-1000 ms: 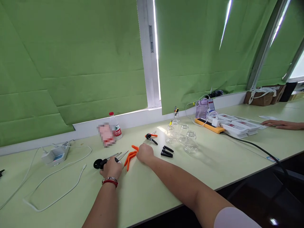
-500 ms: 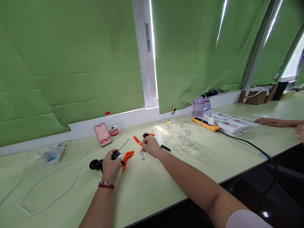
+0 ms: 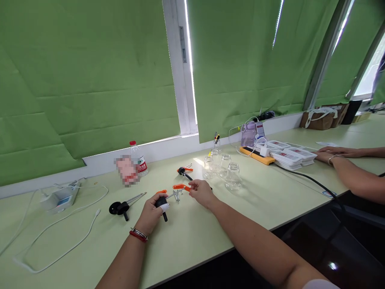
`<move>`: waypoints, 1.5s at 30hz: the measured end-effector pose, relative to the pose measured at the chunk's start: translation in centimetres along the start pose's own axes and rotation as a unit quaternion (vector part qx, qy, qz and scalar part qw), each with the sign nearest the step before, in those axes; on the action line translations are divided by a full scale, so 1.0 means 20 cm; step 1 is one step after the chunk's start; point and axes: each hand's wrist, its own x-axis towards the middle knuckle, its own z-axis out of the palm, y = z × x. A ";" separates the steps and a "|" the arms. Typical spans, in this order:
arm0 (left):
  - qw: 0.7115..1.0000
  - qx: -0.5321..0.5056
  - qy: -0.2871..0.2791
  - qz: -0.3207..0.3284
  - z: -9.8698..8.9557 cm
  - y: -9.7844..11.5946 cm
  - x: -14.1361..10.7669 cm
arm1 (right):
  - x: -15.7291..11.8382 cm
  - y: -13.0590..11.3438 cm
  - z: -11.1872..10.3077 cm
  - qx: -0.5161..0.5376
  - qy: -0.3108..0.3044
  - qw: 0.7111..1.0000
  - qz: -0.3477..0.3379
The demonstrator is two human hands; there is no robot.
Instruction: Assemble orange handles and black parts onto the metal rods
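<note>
My left hand [image 3: 149, 213] is closed around a black knob-like part [image 3: 161, 201] with a short black peg and a thin metal rod [image 3: 176, 193]. The rod points right, its tip close to an orange flat handle [image 3: 179, 186]. My right hand [image 3: 202, 193] pinches that handle by its right end. Whether rod and handle touch I cannot tell. Another orange piece [image 3: 161, 191] lies just behind my left hand, partly hidden by it. Loose metal screws or pins [image 3: 176, 196] rest between my hands. Farther back lies a black-and-orange assembly [image 3: 183, 171].
Black parts with metal rods [image 3: 122, 207] lie left of my hand. Glass jars [image 3: 233, 176] stand at right, before an orange power strip [image 3: 257, 155] and stacked cards [image 3: 288, 158]. Behind are a bottle [image 3: 142, 164] and blurred pink object [image 3: 127, 170]. Another person's arms [image 3: 351, 164] rest at right.
My left hand has moved right with the black part, bringing its rod near the orange handle and uncovering the black parts at left. My right hand has come slightly down and right, turning the handle flatter.
</note>
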 end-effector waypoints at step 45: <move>0.992 -0.076 -0.091 0.051 0.03 -0.01 -0.03 | -0.10 -0.05 0.04 0.304 -0.190 0.933 0.040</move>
